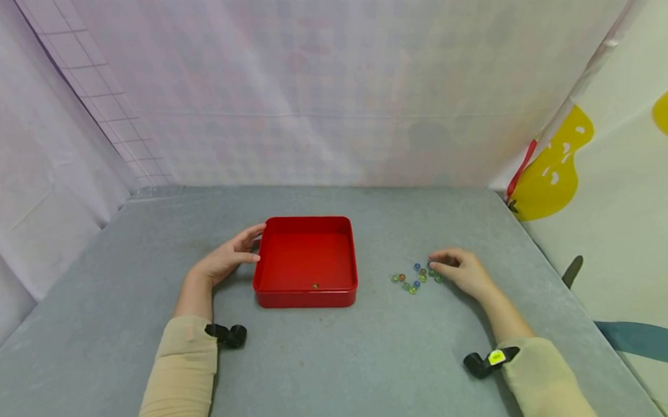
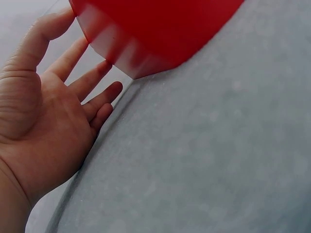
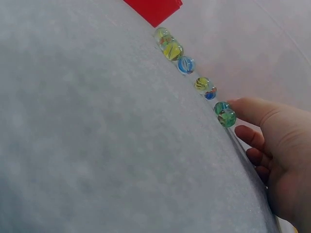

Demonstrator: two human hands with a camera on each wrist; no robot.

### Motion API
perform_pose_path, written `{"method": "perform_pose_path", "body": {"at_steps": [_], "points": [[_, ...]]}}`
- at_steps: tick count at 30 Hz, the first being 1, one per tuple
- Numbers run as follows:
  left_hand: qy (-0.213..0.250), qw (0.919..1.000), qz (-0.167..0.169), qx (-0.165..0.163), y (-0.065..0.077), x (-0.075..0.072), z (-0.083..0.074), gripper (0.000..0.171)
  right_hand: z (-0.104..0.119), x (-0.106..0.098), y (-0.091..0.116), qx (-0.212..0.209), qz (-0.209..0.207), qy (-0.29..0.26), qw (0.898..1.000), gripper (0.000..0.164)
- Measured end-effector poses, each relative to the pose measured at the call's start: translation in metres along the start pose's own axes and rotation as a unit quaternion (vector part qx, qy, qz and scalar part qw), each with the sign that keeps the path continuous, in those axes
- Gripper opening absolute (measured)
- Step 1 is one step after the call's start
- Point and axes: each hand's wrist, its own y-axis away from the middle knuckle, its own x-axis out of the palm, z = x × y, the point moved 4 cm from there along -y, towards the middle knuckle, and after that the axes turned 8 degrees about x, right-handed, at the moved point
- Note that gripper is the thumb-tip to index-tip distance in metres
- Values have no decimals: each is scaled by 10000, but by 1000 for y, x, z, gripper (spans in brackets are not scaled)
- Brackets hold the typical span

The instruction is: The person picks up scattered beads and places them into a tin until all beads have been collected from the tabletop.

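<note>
A red square tray [image 1: 305, 298] with raised walls stands on the grey table, and one small marble [image 1: 316, 286] lies inside near its front wall. My left hand [image 1: 228, 258] rests against the tray's left wall, its fingers spread and nearly straight in the left wrist view. To the right of the tray, several glass marbles [image 1: 413, 290] in green, yellow, blue and orange lie scattered. My right hand [image 1: 462, 273] is at their right side, thumb and fingers bent. In the right wrist view the thumb tip is beside a green marble [image 3: 227, 117]; whether it is pinched cannot be told.
The grey table [image 1: 328, 368] runs back to a pale curtain [image 1: 338, 92]. At the right hangs a white cloth with yellow and blue-green shapes [image 1: 550, 173]. Each sleeve carries a black wrist camera [image 1: 227, 335].
</note>
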Motion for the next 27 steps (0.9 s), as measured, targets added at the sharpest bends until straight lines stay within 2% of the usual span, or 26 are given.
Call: {"method": "perform_pose_path", "body": {"at_steps": [11, 22, 27], "points": [[33, 10000, 1, -8, 0, -1, 1, 71, -2, 0, -2, -4, -41, -59, 10000, 27], [27, 10000, 16, 4, 0, -1, 2, 71, 1, -1, 1, 4, 232, 227, 9995, 26], [19, 10000, 38, 23, 0, -1, 2, 72, 2, -1, 1, -17, 210, 226, 9995, 25]]}}
